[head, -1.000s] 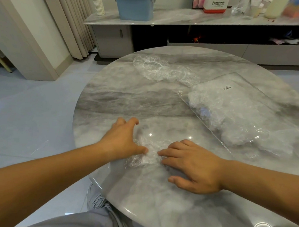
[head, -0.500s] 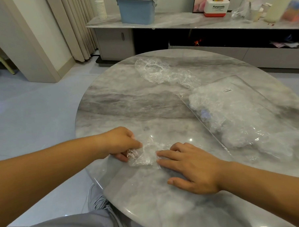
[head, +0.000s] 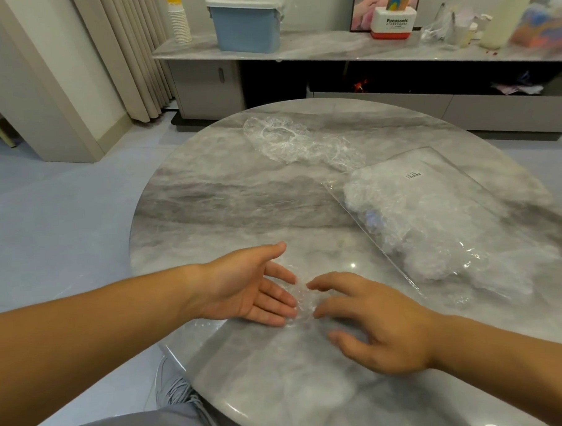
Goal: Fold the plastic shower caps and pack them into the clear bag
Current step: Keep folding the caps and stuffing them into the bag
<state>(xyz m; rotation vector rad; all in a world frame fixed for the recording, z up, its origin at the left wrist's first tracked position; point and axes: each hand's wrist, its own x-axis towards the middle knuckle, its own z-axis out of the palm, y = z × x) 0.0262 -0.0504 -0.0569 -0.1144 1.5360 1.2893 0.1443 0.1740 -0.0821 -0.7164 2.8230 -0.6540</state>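
1. Our left hand [head: 244, 288] lies palm up with fingers spread, its fingertips resting at the edge of a small crumpled shower cap [head: 303, 303]; it grips nothing.
2. Our right hand [head: 378, 324] is palm down with fingers loosely curled and apart, fingertips touching the same cap from the other side, also not closed on it.
3. That cap sits between the two hands on the marble counter [head: 228, 212], near its front edge, bunched small; we judge its folding to be under way or nearly done, but it is not yet packed.
4. To the right lies the clear bag [head: 434, 219], flat on the counter and already holding a bulky white mass of caps, so much of the packing looks done.
5. Further back, a loose unfolded cap or caps [head: 289, 141] lie spread just beyond the bag's far corner, waiting to be folded.
6. Clear film on pale marble blurs every outline: we cannot count the caps in the bag or the far pile, nor see where the bag's opening is.
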